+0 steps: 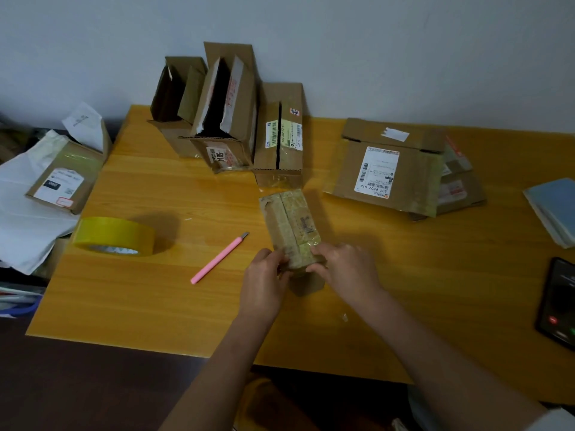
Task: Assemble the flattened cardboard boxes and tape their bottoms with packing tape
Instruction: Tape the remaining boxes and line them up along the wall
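Note:
A small cardboard box (291,222) stands in the middle of the wooden table (155,306), its taped face turned up. My left hand (264,275) grips its near left corner and my right hand (342,265) grips its near right corner, fingers curled over the near edge. A roll of yellow packing tape (113,236) lies to the left. A pink utility knife (219,258) lies between the roll and the box. A stack of flattened boxes (392,172) lies at the right.
Three assembled boxes (224,119) stand against the wall at the back. Another box and white paper (59,178) sit off the table's left edge. A phone (558,303) and a blue notebook (553,209) lie at the far right.

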`<state>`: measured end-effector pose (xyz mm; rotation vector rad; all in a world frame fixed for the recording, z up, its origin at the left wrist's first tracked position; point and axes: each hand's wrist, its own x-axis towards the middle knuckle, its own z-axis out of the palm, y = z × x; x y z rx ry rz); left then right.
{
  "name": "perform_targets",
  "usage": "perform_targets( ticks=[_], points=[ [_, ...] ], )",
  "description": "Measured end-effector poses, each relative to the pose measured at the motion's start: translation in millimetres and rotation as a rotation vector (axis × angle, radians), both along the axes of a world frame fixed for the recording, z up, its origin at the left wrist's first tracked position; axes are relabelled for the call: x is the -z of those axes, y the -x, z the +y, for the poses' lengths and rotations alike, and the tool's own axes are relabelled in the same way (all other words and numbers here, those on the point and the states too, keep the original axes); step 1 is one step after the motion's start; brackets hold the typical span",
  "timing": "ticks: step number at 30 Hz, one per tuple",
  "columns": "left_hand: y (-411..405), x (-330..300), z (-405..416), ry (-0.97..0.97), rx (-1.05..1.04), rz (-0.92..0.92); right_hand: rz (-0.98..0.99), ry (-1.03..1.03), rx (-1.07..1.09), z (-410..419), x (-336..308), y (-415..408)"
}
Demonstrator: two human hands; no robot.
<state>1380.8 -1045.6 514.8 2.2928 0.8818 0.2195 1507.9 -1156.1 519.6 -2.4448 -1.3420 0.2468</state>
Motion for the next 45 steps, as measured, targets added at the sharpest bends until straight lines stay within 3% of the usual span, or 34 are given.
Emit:
perform_targets(
  ticks=[6,14,23,29,40,45],
  points=[
    [-1.7,1.4,-4.1,0.013,-0.052,-0.025,-0.013,0.142,-0.018,4.9,-5.1,-1.2],
    [0.7,6.8,-1.1,0.062,-0.03,-0.063,0.02,0.143,-0.052,1.7,-1.7,-6.3],
    [18.3,0.4,25.2,0.148,0.204,0.027,0.227,0.194,-0.139,-14.7,-3.7,-34.6],
    [7.7,-0.3,17.3,0.097,0.128,0.005,0.243,0.069,-0.123,-8.6,13.3,-30.2],
    [3.4,10.8,7.9,0.134,0.022,-0.055,0.163,0.018,-0.078,-7.0,25.0,-27.6],
    [-0.8,11.5,1.4,0.088,-0.03,-0.071,0.11,-0.117,-0.051,-5.2,29.9,-18.3]
  ],
)
